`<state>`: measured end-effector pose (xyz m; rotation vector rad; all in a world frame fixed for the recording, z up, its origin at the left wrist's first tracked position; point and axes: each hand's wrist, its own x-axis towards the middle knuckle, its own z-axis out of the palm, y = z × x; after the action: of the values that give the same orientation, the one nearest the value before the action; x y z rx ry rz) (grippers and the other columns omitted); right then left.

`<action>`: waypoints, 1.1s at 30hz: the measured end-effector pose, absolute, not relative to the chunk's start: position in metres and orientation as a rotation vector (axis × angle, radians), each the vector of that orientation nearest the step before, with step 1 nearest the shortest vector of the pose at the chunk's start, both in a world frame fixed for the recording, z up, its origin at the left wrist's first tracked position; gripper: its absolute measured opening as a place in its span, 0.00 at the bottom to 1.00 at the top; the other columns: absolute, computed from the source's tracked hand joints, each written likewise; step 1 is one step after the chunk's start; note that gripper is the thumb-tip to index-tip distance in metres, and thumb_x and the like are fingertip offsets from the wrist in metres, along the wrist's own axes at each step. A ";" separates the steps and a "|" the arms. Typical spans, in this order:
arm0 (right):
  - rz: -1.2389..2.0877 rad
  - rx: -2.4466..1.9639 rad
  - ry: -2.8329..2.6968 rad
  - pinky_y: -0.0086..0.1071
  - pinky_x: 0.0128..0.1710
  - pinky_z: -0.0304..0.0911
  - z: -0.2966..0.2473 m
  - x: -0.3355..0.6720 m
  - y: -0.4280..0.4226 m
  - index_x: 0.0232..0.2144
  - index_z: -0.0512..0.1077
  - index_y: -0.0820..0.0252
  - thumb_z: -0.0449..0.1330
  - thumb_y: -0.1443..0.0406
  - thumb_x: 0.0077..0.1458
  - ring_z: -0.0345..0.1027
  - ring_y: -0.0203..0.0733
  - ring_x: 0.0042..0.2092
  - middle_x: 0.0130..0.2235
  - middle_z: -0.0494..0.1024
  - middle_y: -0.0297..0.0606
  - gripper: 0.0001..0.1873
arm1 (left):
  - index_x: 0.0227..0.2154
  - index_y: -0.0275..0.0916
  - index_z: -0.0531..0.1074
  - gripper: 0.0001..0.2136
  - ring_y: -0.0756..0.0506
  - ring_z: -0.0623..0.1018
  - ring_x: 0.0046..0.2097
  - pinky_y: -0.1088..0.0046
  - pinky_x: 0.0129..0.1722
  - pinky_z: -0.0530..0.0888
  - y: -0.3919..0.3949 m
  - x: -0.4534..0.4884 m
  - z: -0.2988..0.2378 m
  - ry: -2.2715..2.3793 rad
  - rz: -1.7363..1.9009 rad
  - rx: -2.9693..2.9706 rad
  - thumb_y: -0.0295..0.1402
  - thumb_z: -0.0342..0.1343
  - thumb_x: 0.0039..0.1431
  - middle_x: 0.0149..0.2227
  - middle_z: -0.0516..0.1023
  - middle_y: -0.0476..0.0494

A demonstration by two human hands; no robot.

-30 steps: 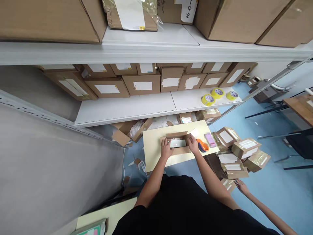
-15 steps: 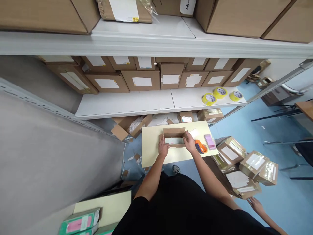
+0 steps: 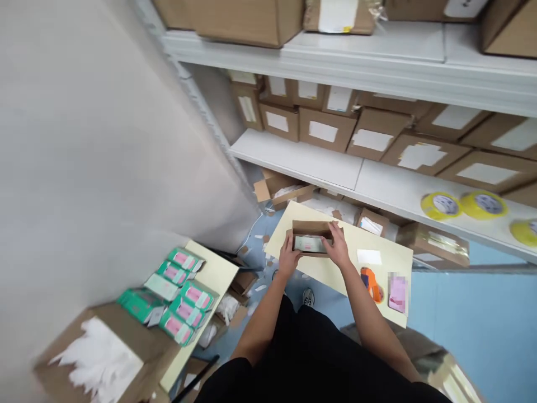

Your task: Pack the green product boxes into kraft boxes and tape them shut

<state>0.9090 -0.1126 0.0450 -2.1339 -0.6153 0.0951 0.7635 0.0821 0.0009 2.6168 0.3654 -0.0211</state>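
A small open cardboard box [image 3: 312, 225] sits on the pale yellow table in front of me, its back flap standing up. Inside it lies a white carton [image 3: 307, 244] with faint pink and green print. My left hand [image 3: 289, 256] grips the box's left end, fingers on the outer side. At the right end, my right hand [image 3: 337, 247] holds the box wall, its thumb reaching inside over the carton. To the right of that hand are a white paper [image 3: 369, 256] and an orange tape dispenser [image 3: 371, 284].
A pink, partly blurred item [image 3: 398, 293] lies near the right table edge [image 3: 396, 322]. Shelves ahead carry labelled cardboard boxes [image 3: 322, 130] and yellow tape rolls [image 3: 441, 206]. On a side table at left stand several green-and-pink cartons [image 3: 184, 312], near a large carton with white paper [image 3: 103, 358].
My view has swung left, bringing the side table with green cartons into sight. The right thumb now reaches into the cardboard box; both hands stay on it.
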 end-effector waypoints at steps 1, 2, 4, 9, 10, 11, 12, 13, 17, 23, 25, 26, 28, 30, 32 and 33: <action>0.110 -2.121 -0.660 0.57 0.73 0.49 0.050 0.908 -0.104 0.71 0.60 0.53 0.56 0.51 0.66 0.49 0.55 0.75 0.75 0.56 0.44 0.35 | 0.42 0.44 0.83 0.09 0.34 0.46 0.78 0.46 0.72 0.60 0.084 0.754 0.005 0.415 0.002 2.613 0.38 0.58 0.68 0.77 0.48 0.50; 0.123 -2.108 -0.705 0.57 0.73 0.48 0.055 0.907 -0.095 0.71 0.60 0.53 0.56 0.51 0.66 0.49 0.56 0.75 0.75 0.56 0.44 0.35 | 0.43 0.44 0.83 0.10 0.34 0.46 0.78 0.46 0.72 0.59 0.086 0.743 0.009 0.466 0.023 2.607 0.39 0.58 0.68 0.77 0.48 0.49; 0.152 -2.076 -0.799 0.57 0.73 0.48 0.065 0.900 -0.074 0.71 0.60 0.53 0.56 0.51 0.66 0.47 0.55 0.75 0.75 0.55 0.44 0.35 | 0.44 0.44 0.83 0.10 0.34 0.46 0.77 0.46 0.73 0.58 0.092 0.720 0.017 0.568 0.068 2.588 0.39 0.58 0.68 0.78 0.47 0.49; 0.245 -1.983 -1.041 0.57 0.75 0.44 0.085 0.868 -0.018 0.72 0.60 0.51 0.57 0.52 0.66 0.45 0.55 0.76 0.75 0.54 0.42 0.35 | 0.43 0.44 0.83 0.09 0.32 0.46 0.77 0.44 0.72 0.58 0.107 0.654 0.031 0.821 0.215 2.506 0.37 0.59 0.68 0.78 0.46 0.49; 0.263 -1.966 -1.086 0.58 0.75 0.43 0.087 0.858 -0.006 0.72 0.60 0.50 0.57 0.52 0.66 0.45 0.55 0.76 0.75 0.54 0.42 0.35 | 0.43 0.44 0.83 0.09 0.32 0.46 0.77 0.44 0.72 0.59 0.109 0.640 0.033 0.875 0.230 2.490 0.37 0.59 0.68 0.78 0.46 0.49; 0.284 -1.948 -1.130 0.58 0.74 0.43 0.090 0.848 0.005 0.72 0.59 0.50 0.57 0.52 0.66 0.46 0.56 0.76 0.75 0.54 0.41 0.35 | 0.42 0.44 0.83 0.09 0.32 0.46 0.77 0.44 0.72 0.59 0.112 0.626 0.035 0.930 0.239 2.475 0.37 0.58 0.68 0.78 0.47 0.48; 0.306 -1.928 -1.174 0.58 0.74 0.45 0.091 0.837 0.017 0.72 0.59 0.50 0.57 0.52 0.66 0.47 0.56 0.75 0.75 0.54 0.41 0.36 | 0.42 0.44 0.83 0.10 0.32 0.46 0.77 0.44 0.72 0.58 0.113 0.611 0.036 0.987 0.247 2.458 0.38 0.58 0.68 0.77 0.49 0.48; 0.331 -1.906 -1.219 0.58 0.74 0.46 0.092 0.825 0.029 0.72 0.59 0.49 0.58 0.52 0.66 0.48 0.57 0.75 0.75 0.54 0.41 0.36 | 0.43 0.44 0.83 0.10 0.32 0.46 0.77 0.44 0.72 0.58 0.115 0.595 0.038 1.044 0.255 2.440 0.38 0.58 0.68 0.77 0.50 0.48; 0.426 -1.802 -1.416 0.54 0.73 0.49 0.095 0.763 0.076 0.72 0.59 0.49 0.58 0.53 0.65 0.50 0.56 0.74 0.75 0.54 0.40 0.36 | 0.43 0.44 0.83 0.11 0.34 0.47 0.77 0.47 0.73 0.56 0.122 0.522 0.041 1.217 0.352 2.365 0.39 0.56 0.69 0.77 0.49 0.48; 0.534 -1.643 -1.627 0.51 0.73 0.51 0.102 0.642 0.137 0.72 0.60 0.51 0.59 0.55 0.64 0.51 0.55 0.74 0.75 0.55 0.42 0.36 | 0.40 0.42 0.83 0.09 0.32 0.49 0.77 0.45 0.72 0.58 0.135 0.394 0.042 1.379 0.516 2.277 0.37 0.58 0.67 0.78 0.43 0.47; 0.553 -1.591 -1.686 0.52 0.72 0.52 0.106 0.600 0.153 0.72 0.60 0.52 0.59 0.55 0.65 0.52 0.54 0.74 0.75 0.56 0.43 0.36 | 0.39 0.42 0.83 0.08 0.32 0.51 0.76 0.46 0.71 0.61 0.137 0.350 0.042 1.410 0.587 2.259 0.37 0.59 0.67 0.78 0.43 0.47; 0.561 -1.568 -1.716 0.52 0.72 0.53 0.108 0.579 0.161 0.72 0.60 0.51 0.58 0.55 0.65 0.52 0.54 0.74 0.75 0.56 0.43 0.35 | 0.38 0.41 0.83 0.08 0.32 0.52 0.76 0.47 0.70 0.62 0.136 0.329 0.042 1.424 0.635 2.253 0.36 0.59 0.67 0.78 0.42 0.48; 0.578 -1.529 -1.773 0.53 0.72 0.54 0.110 0.537 0.176 0.71 0.61 0.51 0.58 0.56 0.65 0.52 0.54 0.74 0.75 0.56 0.44 0.35 | 0.37 0.41 0.82 0.08 0.31 0.55 0.75 0.48 0.69 0.65 0.133 0.288 0.039 1.453 0.728 2.242 0.35 0.59 0.67 0.79 0.40 0.49; 0.594 -1.490 -1.823 0.53 0.71 0.55 0.110 0.497 0.193 0.70 0.62 0.51 0.58 0.56 0.65 0.53 0.54 0.74 0.74 0.57 0.44 0.34 | 0.35 0.40 0.82 0.08 0.32 0.56 0.74 0.49 0.68 0.66 0.126 0.251 0.036 1.497 0.787 2.228 0.35 0.59 0.67 0.79 0.38 0.49; 0.619 -1.451 -1.866 0.52 0.70 0.57 0.106 0.459 0.212 0.69 0.64 0.51 0.59 0.56 0.65 0.55 0.54 0.73 0.74 0.58 0.45 0.33 | 0.35 0.41 0.82 0.08 0.32 0.56 0.74 0.48 0.68 0.66 0.117 0.218 0.032 1.552 0.814 2.200 0.35 0.59 0.67 0.79 0.38 0.49; 0.634 -1.432 -1.886 0.52 0.69 0.58 0.102 0.441 0.223 0.69 0.65 0.52 0.59 0.57 0.64 0.56 0.55 0.72 0.74 0.58 0.45 0.32 | 0.36 0.41 0.82 0.07 0.32 0.55 0.75 0.47 0.68 0.66 0.112 0.203 0.030 1.583 0.823 2.177 0.34 0.59 0.67 0.79 0.38 0.49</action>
<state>0.4407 0.2229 0.1024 -1.4319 -1.8860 0.6344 0.2027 0.1118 0.0303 2.1772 1.5827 0.8234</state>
